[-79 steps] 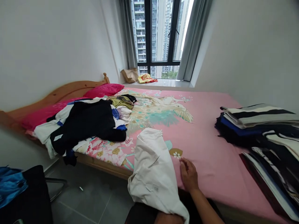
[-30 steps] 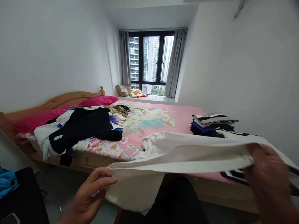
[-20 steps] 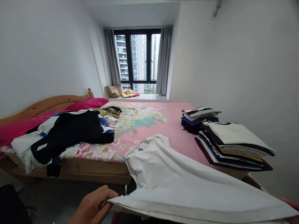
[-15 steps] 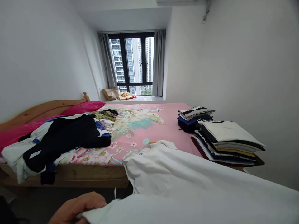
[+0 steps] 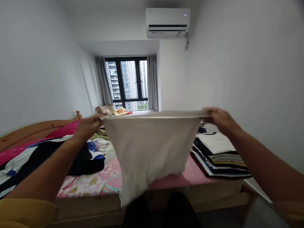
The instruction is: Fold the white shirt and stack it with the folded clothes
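A white shirt (image 5: 152, 145) hangs stretched between my two hands, above the front edge of the bed. My left hand (image 5: 91, 126) is closed on its upper left corner. At the upper right corner my right hand (image 5: 217, 118) pinches the cloth, slightly blurred by motion. The top edge is pulled nearly straight and level, while the lower part drapes down loosely, longer on the left. The fingertips of both hands are partly hidden by the fabric and blur.
On the bed's pink floral sheet (image 5: 111, 169) lies a jumbled heap of clothes (image 5: 78, 158) at left. A stack of folded clothes (image 5: 220, 155) stands at right. The wooden bed frame (image 5: 90, 207) runs along the front. Bags (image 5: 105, 110) sit by the window.
The white shirt has been raised off the bed and now hangs stretched between both hands. My right hand has come into view, and the camera has tilted up.
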